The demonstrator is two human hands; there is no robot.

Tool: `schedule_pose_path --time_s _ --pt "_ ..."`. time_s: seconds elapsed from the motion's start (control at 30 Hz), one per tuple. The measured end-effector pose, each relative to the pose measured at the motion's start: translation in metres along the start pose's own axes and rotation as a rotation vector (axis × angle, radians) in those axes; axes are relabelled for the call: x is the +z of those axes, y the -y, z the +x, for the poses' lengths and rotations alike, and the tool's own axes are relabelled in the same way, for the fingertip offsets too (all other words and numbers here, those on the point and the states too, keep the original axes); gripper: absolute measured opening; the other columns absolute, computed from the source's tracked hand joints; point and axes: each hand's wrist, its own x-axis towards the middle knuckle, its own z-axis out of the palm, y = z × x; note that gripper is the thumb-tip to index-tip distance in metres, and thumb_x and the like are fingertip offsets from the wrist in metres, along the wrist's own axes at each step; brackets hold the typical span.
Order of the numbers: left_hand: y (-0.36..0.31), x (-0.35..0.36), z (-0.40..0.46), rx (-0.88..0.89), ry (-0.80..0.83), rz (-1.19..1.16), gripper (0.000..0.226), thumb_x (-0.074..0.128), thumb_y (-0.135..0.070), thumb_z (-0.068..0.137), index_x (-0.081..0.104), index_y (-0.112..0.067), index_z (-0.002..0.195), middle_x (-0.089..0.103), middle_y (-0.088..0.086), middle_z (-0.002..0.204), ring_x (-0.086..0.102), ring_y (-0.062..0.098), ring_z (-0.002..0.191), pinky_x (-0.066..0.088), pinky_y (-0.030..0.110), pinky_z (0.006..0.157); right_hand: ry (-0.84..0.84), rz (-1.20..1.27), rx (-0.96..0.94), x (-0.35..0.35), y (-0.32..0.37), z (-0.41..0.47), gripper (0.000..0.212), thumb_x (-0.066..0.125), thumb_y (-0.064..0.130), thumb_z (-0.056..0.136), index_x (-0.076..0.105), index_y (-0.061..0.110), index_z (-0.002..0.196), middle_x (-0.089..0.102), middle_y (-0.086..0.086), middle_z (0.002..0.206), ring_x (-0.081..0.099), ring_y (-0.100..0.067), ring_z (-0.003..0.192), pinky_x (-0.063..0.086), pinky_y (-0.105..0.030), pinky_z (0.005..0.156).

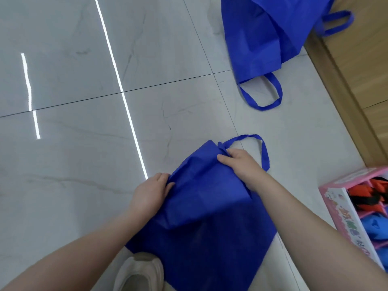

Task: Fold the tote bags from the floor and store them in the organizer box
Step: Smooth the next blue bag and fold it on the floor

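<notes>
A blue tote bag (201, 208) hangs in front of me above the floor, its upper part doubled over the lower part. My left hand (151, 192) grips its left edge, fingers curled round the fabric. At the top right corner my right hand (239, 164) pinches the cloth beside a handle loop (265, 152) that sticks out to the right. More blue tote bags (270, 34) lie crumpled on the tiles at the top right. The pink organizer box (344, 208) stands at the right edge, with orange, black and blue folded fabric in its compartments.
Glossy grey floor tiles (84, 101) spread to the left and ahead, with bright light streaks. A wooden panel (365, 59) runs along the right side. A pale shoe (139, 274) shows under the held bag at the bottom.
</notes>
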Motion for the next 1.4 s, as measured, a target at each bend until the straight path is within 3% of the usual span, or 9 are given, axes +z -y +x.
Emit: schedule_pose_path --time_s 0.23,0.4,0.5,0.57,0.67,0.83,0.97,1.2,1.4 --pt "-0.012 -0.029 0.008 0.049 0.199 -0.372 0.035 0.033 -0.032 0.101 0.051 -0.024 0.072 0.058 -0.011 0.07 0.055 0.013 0.069 0.036 0.022 0.064 -0.149 0.209 0.031 -0.026 0.024 -0.01 0.029 0.068 0.023 0.085 0.064 -0.004 0.094 0.067 -0.009 0.077 0.062 -0.025 0.069 0.051 -0.032 0.067" --pt "0.002 -0.037 0.024 -0.149 0.381 -0.936 0.027 0.043 -0.047 0.092 0.052 -0.048 0.117 0.061 -0.017 0.119 0.06 0.001 0.102 0.045 0.024 0.093 -0.099 0.407 -0.01 -0.031 0.048 0.002 0.047 0.036 0.047 0.098 0.056 0.009 0.115 0.073 -0.003 0.096 0.065 -0.012 0.095 0.046 -0.023 0.087" --pt "0.0 -0.034 0.027 0.022 0.378 -0.573 0.063 0.07 -0.039 0.079 0.035 -0.04 0.132 0.054 -0.022 0.113 0.054 -0.001 0.101 0.041 0.019 0.086 -0.304 0.231 -0.048 -0.03 0.046 0.01 0.042 0.034 0.047 0.099 0.058 0.013 0.106 0.069 -0.005 0.102 0.06 -0.008 0.089 0.041 -0.017 0.072" --pt "-0.005 -0.028 0.031 -0.017 0.247 -0.488 0.034 0.062 -0.03 0.088 0.05 -0.024 0.119 0.06 -0.011 0.105 0.059 0.011 0.097 0.042 0.021 0.076 -0.489 -0.029 -0.139 -0.023 0.029 0.012 0.035 0.038 0.039 0.098 0.055 0.009 0.099 0.063 -0.005 0.099 0.056 -0.019 0.089 0.043 -0.022 0.071" --pt "-0.007 -0.019 0.044 -0.18 0.065 -0.531 0.016 0.051 -0.023 0.094 0.056 -0.012 0.105 0.063 0.002 0.1 0.059 0.023 0.094 0.042 0.028 0.075 -0.669 -0.385 -0.286 -0.006 -0.009 0.007 0.042 0.048 0.028 0.094 0.043 0.011 0.133 0.044 -0.009 0.14 0.039 -0.025 0.128 0.032 -0.039 0.109" --pt "-0.001 -0.017 0.057 -0.216 -0.141 -0.421 0.061 0.051 -0.008 0.089 0.025 -0.012 0.144 0.048 0.011 0.129 0.047 0.027 0.111 0.039 0.037 0.095 -0.226 -0.956 -0.265 0.015 -0.07 -0.007 0.06 0.043 0.034 0.098 0.014 0.027 0.151 -0.015 -0.004 0.158 -0.003 -0.023 0.146 -0.002 -0.037 0.118" --pt "0.004 -0.006 0.059 0.344 -0.067 0.242 0.07 0.058 -0.022 0.09 0.021 -0.02 0.149 0.007 0.014 0.157 0.011 0.034 0.143 0.012 0.042 0.115 0.073 -1.148 -0.116 0.015 -0.11 -0.007 0.072 0.039 0.05 0.096 -0.007 0.035 0.15 -0.03 0.005 0.153 -0.017 -0.019 0.145 -0.008 -0.041 0.117" --pt "0.002 0.012 0.058 0.267 0.271 0.551 0.118 0.041 -0.083 0.069 -0.028 -0.019 0.14 -0.031 0.006 0.151 -0.02 0.03 0.142 -0.002 0.039 0.117 -0.185 -1.002 0.198 -0.017 -0.148 -0.014 0.085 0.04 0.063 0.09 -0.018 0.036 0.146 -0.029 0.003 0.153 -0.015 -0.024 0.145 -0.002 -0.048 0.115" --pt "-0.023 0.007 0.075 0.166 0.248 0.592 0.12 0.043 -0.083 0.068 -0.022 -0.018 0.146 -0.026 0.009 0.154 -0.015 0.031 0.143 0.004 0.04 0.117 -0.675 -0.058 0.357 -0.052 -0.173 -0.029 0.062 0.066 0.028 0.086 0.038 0.007 0.137 0.044 -0.014 0.137 0.045 -0.033 0.121 0.039 -0.042 0.1"
